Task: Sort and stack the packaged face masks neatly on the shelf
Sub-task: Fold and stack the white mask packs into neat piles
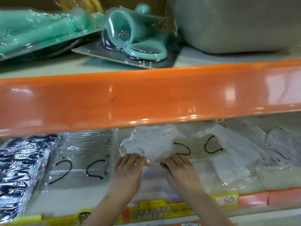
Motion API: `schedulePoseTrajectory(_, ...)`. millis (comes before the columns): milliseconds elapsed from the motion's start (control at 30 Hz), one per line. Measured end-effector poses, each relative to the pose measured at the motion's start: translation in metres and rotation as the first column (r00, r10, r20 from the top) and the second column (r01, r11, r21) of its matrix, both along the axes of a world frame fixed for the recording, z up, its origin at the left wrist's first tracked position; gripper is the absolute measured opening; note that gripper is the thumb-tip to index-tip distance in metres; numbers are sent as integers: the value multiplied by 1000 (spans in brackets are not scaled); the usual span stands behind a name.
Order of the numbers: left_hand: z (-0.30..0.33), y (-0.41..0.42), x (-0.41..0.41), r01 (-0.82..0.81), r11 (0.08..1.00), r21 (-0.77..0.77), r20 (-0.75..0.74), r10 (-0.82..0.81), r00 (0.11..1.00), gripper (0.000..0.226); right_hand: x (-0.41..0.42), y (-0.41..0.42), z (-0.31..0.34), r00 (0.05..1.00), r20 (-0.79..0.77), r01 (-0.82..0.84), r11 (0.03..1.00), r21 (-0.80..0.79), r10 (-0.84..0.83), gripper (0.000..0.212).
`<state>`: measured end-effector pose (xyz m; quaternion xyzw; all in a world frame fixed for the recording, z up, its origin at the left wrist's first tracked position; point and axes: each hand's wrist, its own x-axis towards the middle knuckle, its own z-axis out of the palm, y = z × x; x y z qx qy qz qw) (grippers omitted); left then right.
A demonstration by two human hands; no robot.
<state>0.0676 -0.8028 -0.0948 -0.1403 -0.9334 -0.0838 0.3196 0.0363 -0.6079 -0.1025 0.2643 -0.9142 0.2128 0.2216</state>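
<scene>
We face a store shelf [162, 190] under an orange rail [146, 98]. Our left hand [128, 167] and right hand [179, 168] pinch the near edge of a white mask pack [151, 144] lying mid-shelf.

Two bare forearms and hands show, with no sleeves in view. The left hand [128, 167] and the right hand [180, 168] wear no gloves, rings, watch or bracelet. The fingernails look short and unpainted, though blurred.
</scene>
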Motion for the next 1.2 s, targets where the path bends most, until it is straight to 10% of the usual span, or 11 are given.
schedulePoseTrajectory(333,27,-42,7,-149,986,81,-139,159,977,12,26,-71,36,954,-290,-107,990,-89,77,29)
schedulePoseTrajectory(1200,-29,-190,58,-176,984,-7,125,175,977,10,61,-215,-21,997,-2,-75,992,98,75,27)
